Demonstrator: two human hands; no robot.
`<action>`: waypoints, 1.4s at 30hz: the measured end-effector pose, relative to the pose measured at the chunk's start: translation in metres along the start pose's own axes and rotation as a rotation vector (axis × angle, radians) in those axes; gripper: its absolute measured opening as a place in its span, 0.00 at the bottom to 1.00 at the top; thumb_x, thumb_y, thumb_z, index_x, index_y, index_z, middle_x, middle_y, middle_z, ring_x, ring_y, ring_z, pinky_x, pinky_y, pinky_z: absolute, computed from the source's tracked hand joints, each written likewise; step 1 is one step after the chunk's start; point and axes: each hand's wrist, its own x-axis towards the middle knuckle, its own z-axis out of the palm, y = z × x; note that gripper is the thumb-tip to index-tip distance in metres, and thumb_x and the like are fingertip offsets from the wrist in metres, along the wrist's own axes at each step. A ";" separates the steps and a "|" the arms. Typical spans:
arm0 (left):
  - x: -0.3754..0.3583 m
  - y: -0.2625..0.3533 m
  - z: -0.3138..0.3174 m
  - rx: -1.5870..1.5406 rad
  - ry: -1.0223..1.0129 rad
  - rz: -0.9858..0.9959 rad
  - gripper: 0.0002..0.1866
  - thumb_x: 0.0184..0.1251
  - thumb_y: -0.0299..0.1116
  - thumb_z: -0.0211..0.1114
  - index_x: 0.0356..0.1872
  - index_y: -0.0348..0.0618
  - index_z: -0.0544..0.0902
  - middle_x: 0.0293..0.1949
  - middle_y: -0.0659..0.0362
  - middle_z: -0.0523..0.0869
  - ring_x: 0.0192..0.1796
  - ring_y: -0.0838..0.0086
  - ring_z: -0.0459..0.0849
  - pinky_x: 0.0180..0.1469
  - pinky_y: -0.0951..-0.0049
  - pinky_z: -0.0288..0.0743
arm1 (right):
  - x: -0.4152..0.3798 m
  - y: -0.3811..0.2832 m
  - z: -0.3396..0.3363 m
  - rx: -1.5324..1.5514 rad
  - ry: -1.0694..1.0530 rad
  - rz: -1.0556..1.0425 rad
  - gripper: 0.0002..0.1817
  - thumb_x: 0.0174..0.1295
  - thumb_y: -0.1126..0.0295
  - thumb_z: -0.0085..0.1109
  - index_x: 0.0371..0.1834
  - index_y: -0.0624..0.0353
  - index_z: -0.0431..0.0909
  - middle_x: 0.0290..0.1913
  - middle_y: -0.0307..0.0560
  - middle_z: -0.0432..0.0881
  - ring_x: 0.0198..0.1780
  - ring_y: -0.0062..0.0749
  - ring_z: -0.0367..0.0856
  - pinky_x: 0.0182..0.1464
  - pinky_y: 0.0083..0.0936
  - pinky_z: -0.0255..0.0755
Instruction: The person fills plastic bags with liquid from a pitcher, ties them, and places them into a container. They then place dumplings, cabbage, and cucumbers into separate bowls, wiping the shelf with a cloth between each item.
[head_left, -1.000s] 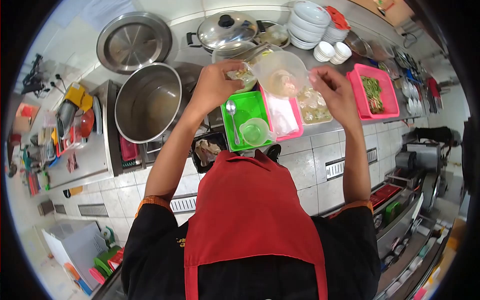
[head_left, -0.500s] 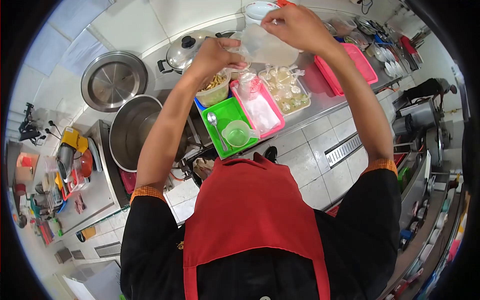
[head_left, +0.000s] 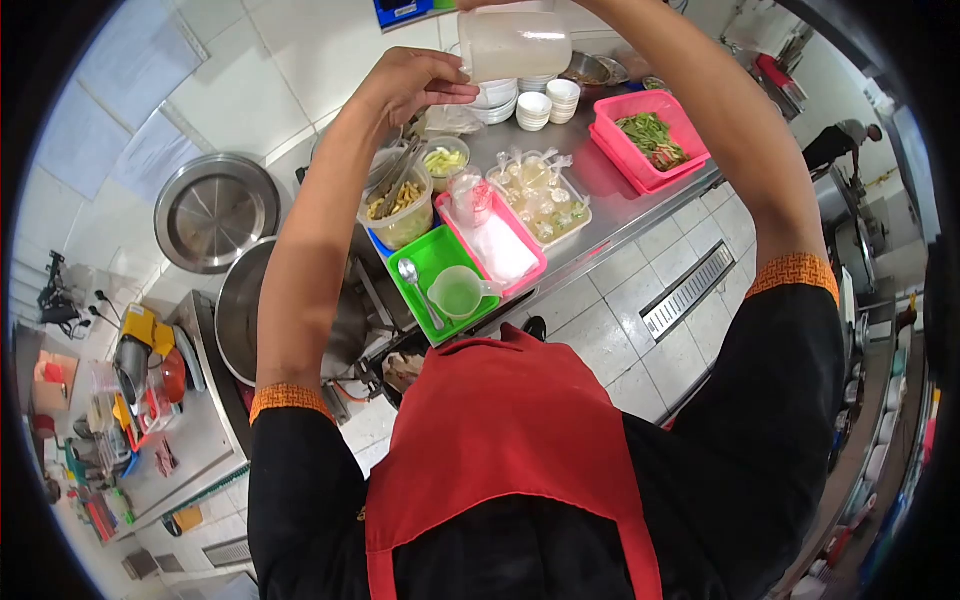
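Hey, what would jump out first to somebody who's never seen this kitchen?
Probably the bright red apron, filling the lower middle of the view. Next, the cloudy plastic container raised at the top, by the left hand. Then the vivid green tray holding a spoon and clear cup, near the counter's front edge.

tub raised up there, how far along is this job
Looks done: the filled bags in the tray. In hand: the tub, on its side at the left hand. Possibly left: the loose greens in the pink basket.
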 end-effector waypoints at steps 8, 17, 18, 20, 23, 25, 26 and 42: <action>0.009 0.021 0.018 -0.092 -0.010 0.019 0.16 0.60 0.15 0.58 0.48 0.16 0.70 0.44 0.37 0.81 0.43 0.54 0.86 0.50 0.64 0.86 | 0.059 0.029 -0.007 -0.273 -0.125 -0.294 0.15 0.48 0.58 0.64 0.31 0.58 0.86 0.32 0.57 0.85 0.32 0.45 0.83 0.38 0.37 0.75; 0.016 0.034 0.039 -0.197 -0.118 -0.047 0.10 0.62 0.16 0.57 0.42 0.19 0.72 0.47 0.37 0.79 0.47 0.53 0.85 0.52 0.63 0.85 | 0.064 -0.010 -0.040 -0.207 -0.458 0.219 0.15 0.52 0.61 0.63 0.37 0.61 0.85 0.37 0.47 0.87 0.34 0.31 0.84 0.37 0.30 0.76; 0.018 0.036 0.041 -0.208 -0.135 -0.089 0.10 0.64 0.17 0.56 0.44 0.20 0.72 0.49 0.39 0.79 0.49 0.54 0.84 0.53 0.63 0.85 | 0.070 -0.007 -0.039 -0.156 -0.498 0.229 0.15 0.53 0.61 0.62 0.36 0.61 0.85 0.36 0.47 0.87 0.33 0.29 0.83 0.36 0.27 0.76; 0.019 0.039 0.044 -0.229 -0.159 -0.161 0.11 0.63 0.17 0.56 0.45 0.21 0.72 0.49 0.38 0.79 0.49 0.53 0.84 0.53 0.62 0.85 | 0.069 -0.019 -0.039 -0.370 -0.515 0.111 0.12 0.51 0.63 0.65 0.37 0.56 0.86 0.36 0.47 0.87 0.35 0.33 0.84 0.39 0.30 0.77; 0.030 0.032 0.044 -0.343 -0.265 -0.206 0.14 0.62 0.18 0.58 0.48 0.23 0.72 0.48 0.38 0.80 0.47 0.52 0.85 0.51 0.57 0.85 | 0.032 -0.076 -0.043 -0.686 -0.203 0.202 0.18 0.48 0.58 0.67 0.45 0.43 0.85 0.43 0.43 0.87 0.45 0.31 0.85 0.46 0.33 0.78; 0.017 0.030 0.049 -0.408 -0.253 -0.116 0.19 0.56 0.10 0.57 0.51 0.17 0.67 0.48 0.34 0.76 0.45 0.44 0.85 0.47 0.48 0.86 | 0.072 -0.061 -0.009 -0.469 -0.298 0.392 0.14 0.50 0.60 0.65 0.42 0.45 0.85 0.44 0.41 0.86 0.49 0.31 0.83 0.45 0.34 0.78; 0.018 0.021 0.042 -0.436 -0.231 -0.125 0.19 0.54 0.09 0.58 0.49 0.19 0.70 0.47 0.35 0.76 0.44 0.46 0.85 0.44 0.44 0.86 | 0.056 -0.073 -0.029 -0.522 -0.297 0.272 0.12 0.52 0.60 0.64 0.40 0.46 0.85 0.41 0.41 0.86 0.46 0.31 0.84 0.44 0.34 0.78; -0.314 -0.072 -0.010 0.297 0.803 0.083 0.27 0.47 0.13 0.61 0.54 0.30 0.79 0.49 0.51 0.85 0.45 0.72 0.85 0.49 0.75 0.79 | -0.258 -0.018 0.178 1.321 -0.678 0.072 0.07 0.65 0.64 0.57 0.36 0.55 0.78 0.31 0.30 0.78 0.27 0.11 0.66 0.27 0.16 0.60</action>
